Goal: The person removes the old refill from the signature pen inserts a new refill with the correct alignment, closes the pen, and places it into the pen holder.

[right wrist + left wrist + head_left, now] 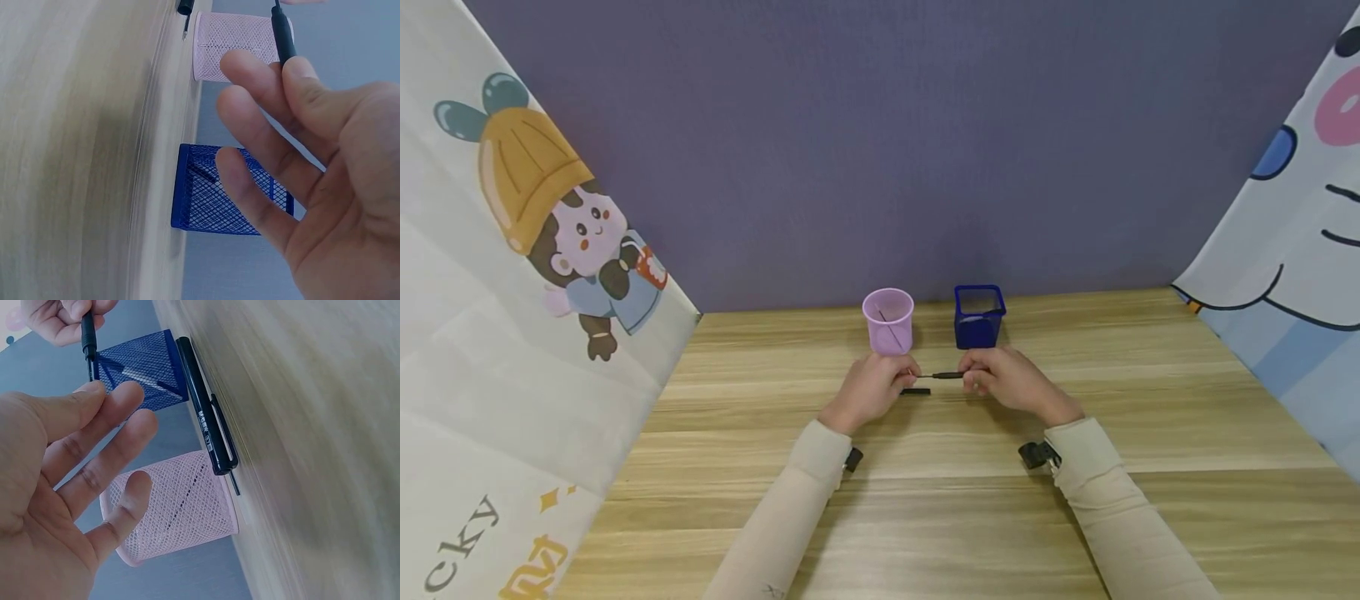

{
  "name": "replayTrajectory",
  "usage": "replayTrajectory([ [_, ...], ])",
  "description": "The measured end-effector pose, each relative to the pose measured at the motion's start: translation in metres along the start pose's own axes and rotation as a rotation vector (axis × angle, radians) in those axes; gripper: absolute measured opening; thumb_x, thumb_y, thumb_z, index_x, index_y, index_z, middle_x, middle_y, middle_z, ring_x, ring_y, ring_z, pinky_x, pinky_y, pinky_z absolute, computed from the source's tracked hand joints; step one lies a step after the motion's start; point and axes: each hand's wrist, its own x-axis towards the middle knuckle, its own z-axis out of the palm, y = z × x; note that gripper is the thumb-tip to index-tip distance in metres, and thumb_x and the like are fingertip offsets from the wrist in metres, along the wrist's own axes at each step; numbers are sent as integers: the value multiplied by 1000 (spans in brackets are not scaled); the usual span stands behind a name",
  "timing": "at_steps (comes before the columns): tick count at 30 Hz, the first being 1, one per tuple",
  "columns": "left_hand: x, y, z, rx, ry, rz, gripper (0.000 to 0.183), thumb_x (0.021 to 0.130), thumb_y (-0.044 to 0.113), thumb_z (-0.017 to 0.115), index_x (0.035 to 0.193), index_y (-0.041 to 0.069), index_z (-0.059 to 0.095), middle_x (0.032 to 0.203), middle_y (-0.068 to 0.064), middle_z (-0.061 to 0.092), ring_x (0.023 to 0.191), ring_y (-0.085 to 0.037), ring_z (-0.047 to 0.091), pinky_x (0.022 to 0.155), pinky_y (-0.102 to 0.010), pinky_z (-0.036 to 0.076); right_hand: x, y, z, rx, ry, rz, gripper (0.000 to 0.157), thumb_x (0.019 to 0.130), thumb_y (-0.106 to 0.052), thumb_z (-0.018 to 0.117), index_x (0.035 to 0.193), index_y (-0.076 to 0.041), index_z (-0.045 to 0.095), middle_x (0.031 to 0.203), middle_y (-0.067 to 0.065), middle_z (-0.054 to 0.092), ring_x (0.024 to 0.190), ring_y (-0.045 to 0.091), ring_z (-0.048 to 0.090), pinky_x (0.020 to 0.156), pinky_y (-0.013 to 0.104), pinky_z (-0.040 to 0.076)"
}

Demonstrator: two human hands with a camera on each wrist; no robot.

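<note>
Between finger and thumb, my left hand (874,385) pinches a thin pen refill (926,377), its other fingers spread loosely. My right hand (1011,379) pinches the black pen grip section (283,31), which lines up with the refill; the two meet end to end between the hands. Whether the refill runs inside the grip section is hard to tell. On the table beside the left hand lies a black pen barrel (203,406) with a clip and white print. A thin rod (234,483) shows by its end, partly hidden.
Behind the left hand stands a pink mesh cup (891,340) with a thin dark stick inside. A blue square mesh holder (977,333), holding something dark, stands behind the right hand. A grey-purple panel (880,150) rises at the wooden table's (940,517) back edge.
</note>
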Motion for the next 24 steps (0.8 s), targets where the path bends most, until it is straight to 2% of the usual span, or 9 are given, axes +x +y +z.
replayTrajectory([
  [9, 0, -6, -2, -7, -57, -63, 15, 95, 23, 74, 108, 16, 76, 96, 1, 78, 85, -13, 73, 81, -33, 60, -4, 2, -8, 12, -27, 38, 14, 102, -8, 60, 109, -4, 72, 85, -2, 76, 72, 15, 70, 66, 29, 56],
  [24, -5, -28, -5, 84, -131, -87, 9, 91, 15, 77, 100, 14, 80, 100, 0, 79, 94, -18, 73, 88, -36, 60, -5, 4, -10, 20, -26, 38, 16, 103, -6, 58, 112, -4, 71, 85, -1, 76, 70, 17, 70, 65, 27, 56],
])
